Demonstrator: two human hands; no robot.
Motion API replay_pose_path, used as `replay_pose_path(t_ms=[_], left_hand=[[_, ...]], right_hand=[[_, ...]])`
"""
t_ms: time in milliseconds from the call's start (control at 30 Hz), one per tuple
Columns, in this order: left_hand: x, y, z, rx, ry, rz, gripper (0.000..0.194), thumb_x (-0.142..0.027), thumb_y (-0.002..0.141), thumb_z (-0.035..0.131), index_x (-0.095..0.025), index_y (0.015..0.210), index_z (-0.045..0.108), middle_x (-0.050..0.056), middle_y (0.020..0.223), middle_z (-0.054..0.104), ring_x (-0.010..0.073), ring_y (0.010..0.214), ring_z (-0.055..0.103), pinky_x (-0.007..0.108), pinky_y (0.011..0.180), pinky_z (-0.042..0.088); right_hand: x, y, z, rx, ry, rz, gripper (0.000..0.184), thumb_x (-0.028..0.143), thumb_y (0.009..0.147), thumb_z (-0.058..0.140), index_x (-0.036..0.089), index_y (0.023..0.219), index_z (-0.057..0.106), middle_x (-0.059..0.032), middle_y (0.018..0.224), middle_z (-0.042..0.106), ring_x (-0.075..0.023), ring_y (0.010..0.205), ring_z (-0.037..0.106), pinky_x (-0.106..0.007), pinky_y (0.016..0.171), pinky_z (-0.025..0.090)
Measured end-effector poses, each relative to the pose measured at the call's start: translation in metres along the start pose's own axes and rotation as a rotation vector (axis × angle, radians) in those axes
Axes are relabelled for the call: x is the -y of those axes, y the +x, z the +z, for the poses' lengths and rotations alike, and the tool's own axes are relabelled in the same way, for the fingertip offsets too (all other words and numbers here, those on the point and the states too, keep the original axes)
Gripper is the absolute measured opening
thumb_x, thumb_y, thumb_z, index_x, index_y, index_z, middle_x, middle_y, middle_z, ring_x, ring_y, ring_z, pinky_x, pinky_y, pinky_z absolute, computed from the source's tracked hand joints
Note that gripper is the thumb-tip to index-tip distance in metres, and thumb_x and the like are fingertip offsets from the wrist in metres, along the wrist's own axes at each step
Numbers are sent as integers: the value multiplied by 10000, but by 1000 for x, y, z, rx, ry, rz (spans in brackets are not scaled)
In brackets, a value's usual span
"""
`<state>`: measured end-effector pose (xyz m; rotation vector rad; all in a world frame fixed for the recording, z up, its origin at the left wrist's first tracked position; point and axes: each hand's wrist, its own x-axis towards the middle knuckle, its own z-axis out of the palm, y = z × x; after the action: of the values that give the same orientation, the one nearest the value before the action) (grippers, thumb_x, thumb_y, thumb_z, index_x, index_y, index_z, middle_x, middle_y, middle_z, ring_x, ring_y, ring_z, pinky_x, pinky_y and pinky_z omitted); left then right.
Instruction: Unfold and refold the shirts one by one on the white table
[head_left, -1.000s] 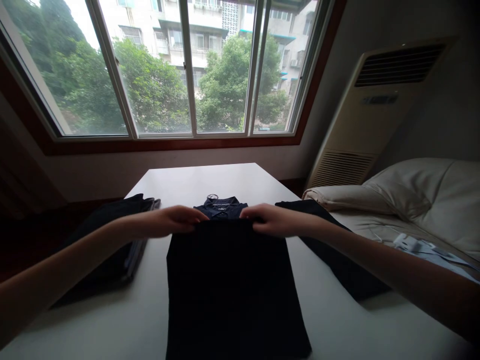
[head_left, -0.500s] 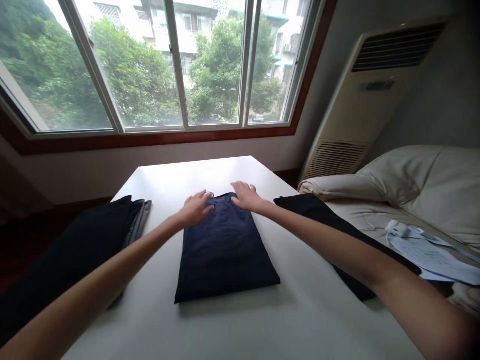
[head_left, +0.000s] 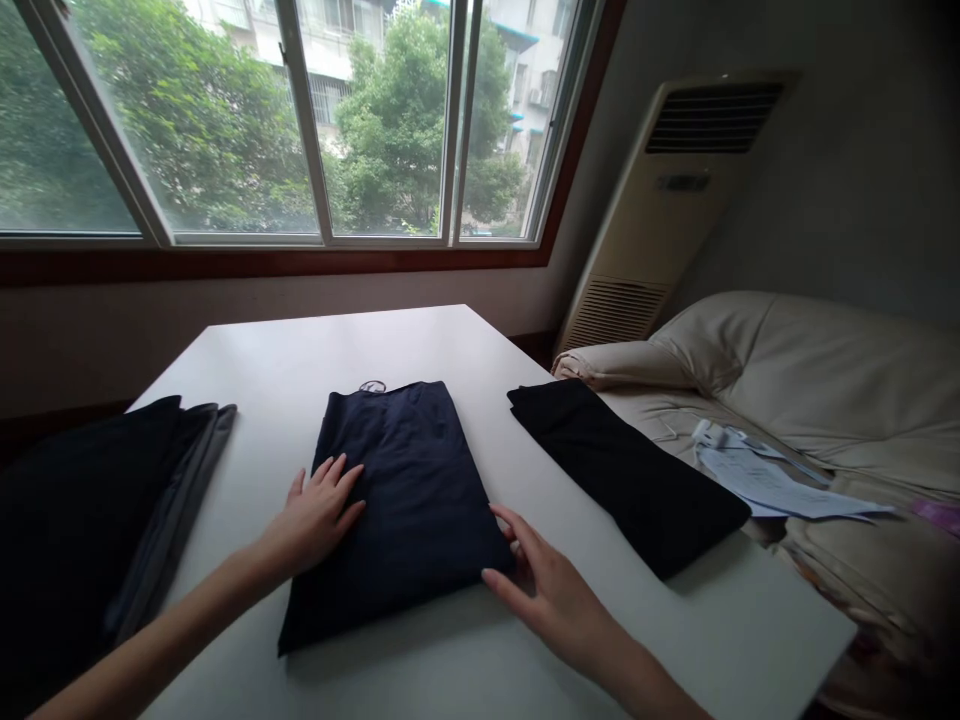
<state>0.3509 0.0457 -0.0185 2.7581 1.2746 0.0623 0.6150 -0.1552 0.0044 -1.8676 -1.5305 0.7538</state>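
On the white table [head_left: 337, 335], in the middle of your reach, lies the folded navy garment [head_left: 409, 480], flat, with a slight skew; take it as your clock, twelve toward the window. Your left hand [head_left: 313, 515] rests at nine, fingers spread and laid over the cloth beside that edge, gripping nothing. Your right hand [head_left: 551, 590] is at the four o'clock corner, thumb and forefinger parted with the corner between them; whether its other fingers press on the edge, you cannot tell from this angle. Expect soft, limp cloth, probably light, with nothing fragile about it. The faint creases near twelve suggest thin fabric that wrinkles easily, and the layers may creep over one another if you tug only the top one. Against so smooth a tabletop, the whole bundle would likely slide before it lifted. Your surest hold would be fingers under the full thickness at nine and three, thumbs on top, so that the middle does not sag. Keep clear of the thin loop [head_left: 373, 386] poking out at twelve; it could snag. The dark stack [head_left: 90, 500] lies well apart at nine, the black folded cloth [head_left: 630, 475] at three.
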Motion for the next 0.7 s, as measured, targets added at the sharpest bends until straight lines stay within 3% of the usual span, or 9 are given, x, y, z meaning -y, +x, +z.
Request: replay_pose_path(t_ms=[100,200,300,400,467,567,700], left_hand=[[-17,38,-28,-23,46,143,441,-266,947,391,-148,1359,493,194,1476,429,339,1379,372,622,1118,213],[-36,98,-45,-79,23,297,455,-141,910,388,-143,1357,476,177,1452,455,315,1358,398,546,1132,236],[-50,157,-42,7,-56,285,481,-155,894,455,-149,1375,442,174,1468,430,324,1367,376,510,1122,262],[-58,198,-26,138,-124,244,597,-359,849,611,-128,1373,440,201,1442,448,345,1334,415,460,1072,354],[-62,213,-14,194,-192,270,672,-483,779,675,-148,1331,487,177,1389,509,320,1274,484,389,1012,421],[-70,222,-2,310,-434,308,670,-525,646,752,-191,1200,575,100,1216,637,287,1122,587,337,903,481],[-82,219,-4,476,-651,280,582,-487,521,821,-188,990,651,41,971,714,289,951,649,333,783,512]], right_hand=[[-1,7,3,-28,55,3,492,289,872,508,196,1353,465,-26,935,564,-134,676,535,-295,697,474],[-2,8,2,-15,194,-25,398,232,870,460,199,1262,521,18,817,480,-112,626,460,-257,635,421],[-6,-10,-5,-14,308,3,384,250,874,463,222,1254,515,33,793,427,-110,640,433,-239,622,391],[-25,-39,-16,-62,327,89,439,266,863,479,235,1300,481,38,785,414,-115,650,449,-244,642,397],[-46,-57,-24,-132,295,146,480,286,847,491,227,1323,470,35,778,429,-126,651,473,-257,651,408],[-76,-76,-35,-260,243,211,532,333,822,503,200,1336,470,26,758,461,-146,651,495,-276,654,416],[-88,-77,-45,-220,159,291,421,391,814,529,165,1163,598,40,673,427,-148,631,466,-276,633,385]])
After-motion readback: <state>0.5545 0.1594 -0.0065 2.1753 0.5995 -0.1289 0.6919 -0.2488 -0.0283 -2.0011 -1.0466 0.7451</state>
